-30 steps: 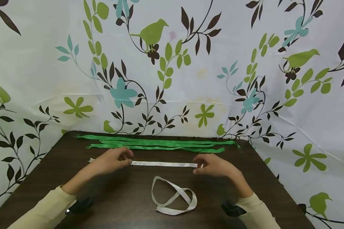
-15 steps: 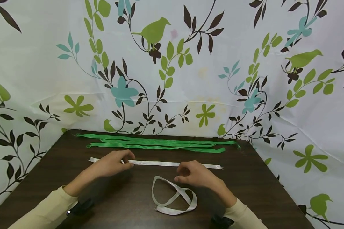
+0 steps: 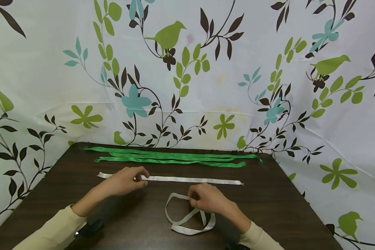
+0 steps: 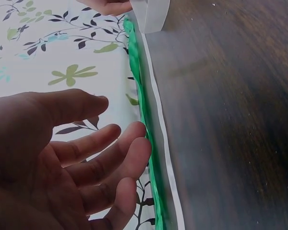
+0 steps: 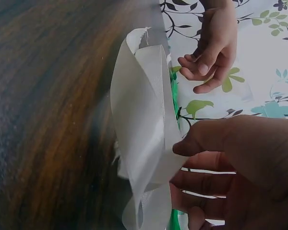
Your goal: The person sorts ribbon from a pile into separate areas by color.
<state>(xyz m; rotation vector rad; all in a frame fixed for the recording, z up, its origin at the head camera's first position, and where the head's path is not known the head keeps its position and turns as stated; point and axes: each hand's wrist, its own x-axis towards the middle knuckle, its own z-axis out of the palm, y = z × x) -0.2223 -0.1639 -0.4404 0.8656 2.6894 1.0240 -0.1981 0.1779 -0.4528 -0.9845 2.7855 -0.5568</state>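
In the head view, a white ribbon [image 3: 190, 180] lies straight across the dark table. My left hand [image 3: 125, 181] hovers over its left part, fingers loosely bent and nothing between them; the left wrist view shows the same hand [image 4: 91, 158] apart from the ribbon. Nearer to me, a second white ribbon [image 3: 192, 230] lies in crossing loops. My right hand [image 3: 210, 198] pinches its upper edge between thumb and fingers, hiding part of a loop. Close up in the right wrist view, the looped ribbon [image 5: 141, 110] stands beside the right thumb [image 5: 201, 139], with the fingers behind it.
Several green ribbons [image 3: 172, 157] lie side by side along the far edge of the brown table [image 3: 131, 222]. Behind the table hangs a white cloth [image 3: 206, 86] printed with birds, leaves and flowers.
My right hand has left the right end of the straight ribbon, moved left and nearer to me, and taken hold of the looped ribbon. The left hand has hardly moved.
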